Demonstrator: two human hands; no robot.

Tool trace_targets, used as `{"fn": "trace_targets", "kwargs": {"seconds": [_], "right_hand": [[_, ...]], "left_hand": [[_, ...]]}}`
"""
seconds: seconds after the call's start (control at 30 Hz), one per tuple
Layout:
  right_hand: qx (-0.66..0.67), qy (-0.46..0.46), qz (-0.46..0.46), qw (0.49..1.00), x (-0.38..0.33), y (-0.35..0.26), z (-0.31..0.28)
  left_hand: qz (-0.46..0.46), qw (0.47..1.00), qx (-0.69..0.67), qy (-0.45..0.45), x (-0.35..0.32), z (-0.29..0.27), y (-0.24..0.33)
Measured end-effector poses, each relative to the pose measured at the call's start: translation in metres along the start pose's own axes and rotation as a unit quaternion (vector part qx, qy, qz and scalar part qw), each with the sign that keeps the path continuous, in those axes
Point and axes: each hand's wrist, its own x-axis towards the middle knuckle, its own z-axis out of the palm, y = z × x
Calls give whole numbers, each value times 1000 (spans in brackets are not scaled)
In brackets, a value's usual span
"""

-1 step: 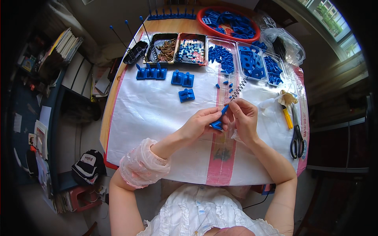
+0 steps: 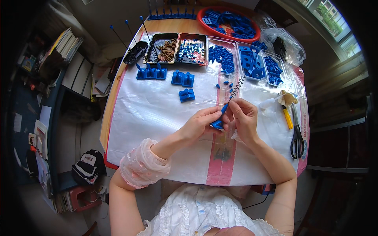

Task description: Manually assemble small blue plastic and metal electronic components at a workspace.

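Note:
Around the middle of the table, my left hand (image 2: 206, 119) is closed on a blue plastic part (image 2: 217, 124) with a flat base and a slim pointed stem. A thin dark coil spring (image 2: 237, 86) rises at a slant from the stem's tip. My right hand (image 2: 244, 116) is closed against the stem beside the tip, its fingers curled around it; their exact hold is partly hidden. Beyond my hands lie a few small blue pieces (image 2: 217, 85). Farther left are a single blue base part (image 2: 186, 95), a pair (image 2: 182, 78) and a row of three (image 2: 151, 73).
Along the back stand a tray of brass-coloured screws (image 2: 165, 49), a tray of small metal pieces (image 2: 191, 51) and clear boxes of blue parts (image 2: 221, 58). Behind is a red basin (image 2: 258, 37). Scissors (image 2: 298, 141) and a yellow-handled tool (image 2: 288, 118) lie right.
The coil spring has tilted slightly to the left and its lower end shows more at the stem's tip. My hands have hardly moved.

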Motion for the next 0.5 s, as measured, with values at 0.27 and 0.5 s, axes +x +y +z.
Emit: {"fn": "trace_targets", "kwargs": {"seconds": [0.27, 0.5], "right_hand": [[-2, -70, 39, 997, 0, -7, 4], [-63, -52, 33, 996, 2, -2, 3]], "left_hand": [[5, 1000, -9, -3, 0, 0, 0], [67, 988, 137, -2, 3, -6, -15]]}}
